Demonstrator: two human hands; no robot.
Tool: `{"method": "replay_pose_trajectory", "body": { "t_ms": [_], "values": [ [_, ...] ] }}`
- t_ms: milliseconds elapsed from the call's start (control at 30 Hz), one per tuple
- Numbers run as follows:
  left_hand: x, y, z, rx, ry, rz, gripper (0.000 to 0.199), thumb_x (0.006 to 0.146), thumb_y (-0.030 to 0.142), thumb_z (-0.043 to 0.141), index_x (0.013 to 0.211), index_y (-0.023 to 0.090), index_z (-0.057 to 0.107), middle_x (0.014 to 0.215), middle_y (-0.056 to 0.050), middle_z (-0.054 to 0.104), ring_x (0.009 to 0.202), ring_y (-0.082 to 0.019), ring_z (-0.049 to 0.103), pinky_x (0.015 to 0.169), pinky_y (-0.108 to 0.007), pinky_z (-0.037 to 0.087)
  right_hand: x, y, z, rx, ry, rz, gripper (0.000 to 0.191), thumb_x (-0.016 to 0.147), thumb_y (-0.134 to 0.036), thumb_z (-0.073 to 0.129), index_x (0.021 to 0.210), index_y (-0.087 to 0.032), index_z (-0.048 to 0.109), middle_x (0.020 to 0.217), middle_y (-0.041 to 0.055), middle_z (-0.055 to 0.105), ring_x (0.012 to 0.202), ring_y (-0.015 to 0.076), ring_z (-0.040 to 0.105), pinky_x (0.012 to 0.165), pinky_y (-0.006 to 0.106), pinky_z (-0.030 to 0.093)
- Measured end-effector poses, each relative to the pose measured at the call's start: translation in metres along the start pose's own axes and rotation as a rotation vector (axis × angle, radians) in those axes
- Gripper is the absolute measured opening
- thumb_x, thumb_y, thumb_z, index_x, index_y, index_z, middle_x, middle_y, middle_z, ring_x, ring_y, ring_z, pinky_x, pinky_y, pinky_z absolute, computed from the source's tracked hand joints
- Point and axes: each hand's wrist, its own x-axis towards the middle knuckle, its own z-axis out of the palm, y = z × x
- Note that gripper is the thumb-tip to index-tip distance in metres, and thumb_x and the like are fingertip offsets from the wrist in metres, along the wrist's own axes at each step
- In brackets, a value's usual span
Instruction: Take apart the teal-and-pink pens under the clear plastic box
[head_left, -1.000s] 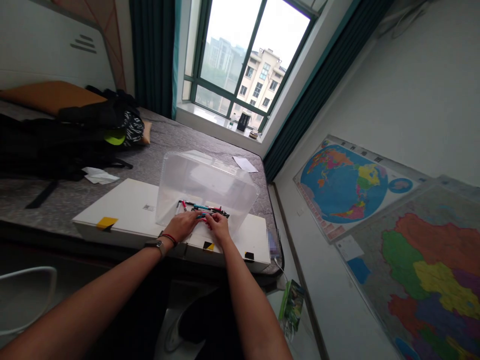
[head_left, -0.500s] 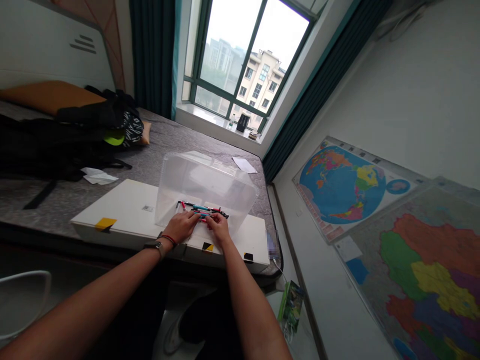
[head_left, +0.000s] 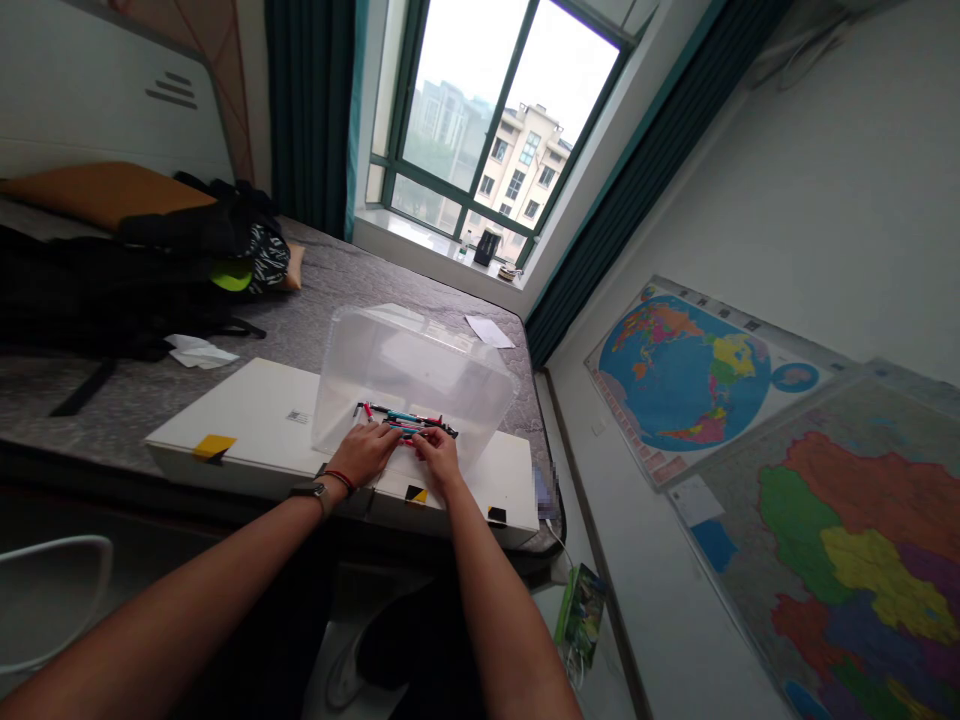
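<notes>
A clear plastic bin (head_left: 412,350) lies on its side on a white box (head_left: 262,410), its opening toward me. Several pens (head_left: 405,415), black, teal and red, lie in a loose pile inside it. My left hand (head_left: 367,452), with a watch and a red band at the wrist, has its fingers closed at the left part of the pile, on a teal pen. My right hand (head_left: 437,452) pinches at the right part of the same pile, close to my left fingertips. Which pen the right fingers grip is too small to tell.
The boxes rest on a grey mattress (head_left: 315,270). Black bags (head_left: 150,270) and a crumpled tissue (head_left: 199,351) lie at the left, a white paper (head_left: 489,331) behind the bin. A green package (head_left: 581,610) stands low at the right, beside the wall.
Both hands stay at the pen pile with only slight finger movement. The view has shifted very slightly.
</notes>
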Motion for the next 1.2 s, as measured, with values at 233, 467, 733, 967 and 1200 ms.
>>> {"method": "replay_pose_trajectory", "body": {
  "t_ms": [233,467,733,967,1200],
  "values": [
    [-0.0021,0.0020,0.0028,-0.051,-0.048,-0.091,0.035,0.101,0.041,0.036,0.110,0.021,0.064,0.094,-0.009,0.071,0.083,-0.023,0.068,0.070,-0.031,0.047,-0.0010,-0.0028,0.0009,-0.002,-0.027,0.009,0.030,0.069,-0.037,0.079,0.085,-0.017,0.064,0.061,-0.0046,0.060,0.053,0.0102,0.051,0.052,0.023,0.041],
    [-0.0037,0.0002,0.0041,-0.055,-0.047,-0.057,0.031,0.101,0.038,0.039,0.116,0.026,0.062,0.099,-0.007,0.071,0.078,-0.020,0.068,0.064,-0.028,0.045,-0.0011,-0.0037,-0.0001,-0.007,-0.025,0.020,0.030,0.068,-0.037,0.079,0.085,-0.018,0.065,0.061,-0.0048,0.060,0.052,0.0104,0.051,0.053,0.024,0.041],
    [-0.0012,0.0022,-0.0009,0.030,-0.023,0.004,0.032,0.101,0.032,0.035,0.102,0.022,0.065,0.091,-0.009,0.070,0.086,-0.022,0.065,0.075,-0.033,0.047,-0.0016,-0.0051,0.0012,0.008,-0.036,0.015,0.030,0.067,-0.036,0.080,0.085,-0.018,0.065,0.059,-0.0056,0.058,0.052,0.0103,0.050,0.052,0.023,0.040],
    [-0.0032,0.0014,0.0043,-0.053,-0.089,-0.137,0.042,0.100,0.050,0.035,0.119,0.022,0.060,0.085,-0.009,0.072,0.074,-0.023,0.069,0.062,-0.029,0.046,-0.0020,-0.0066,0.0006,0.005,-0.052,0.026,0.031,0.067,-0.038,0.080,0.085,-0.018,0.066,0.061,-0.0046,0.060,0.053,0.0103,0.051,0.053,0.023,0.041],
    [-0.0035,0.0009,0.0018,-0.067,-0.064,-0.064,0.033,0.101,0.040,0.036,0.114,0.027,0.063,0.100,-0.008,0.071,0.082,-0.020,0.067,0.069,-0.029,0.048,-0.0010,-0.0044,-0.0005,0.008,-0.021,0.034,0.030,0.067,-0.036,0.079,0.085,-0.017,0.065,0.060,-0.0052,0.058,0.052,0.0099,0.051,0.052,0.022,0.041]
  ]
}}
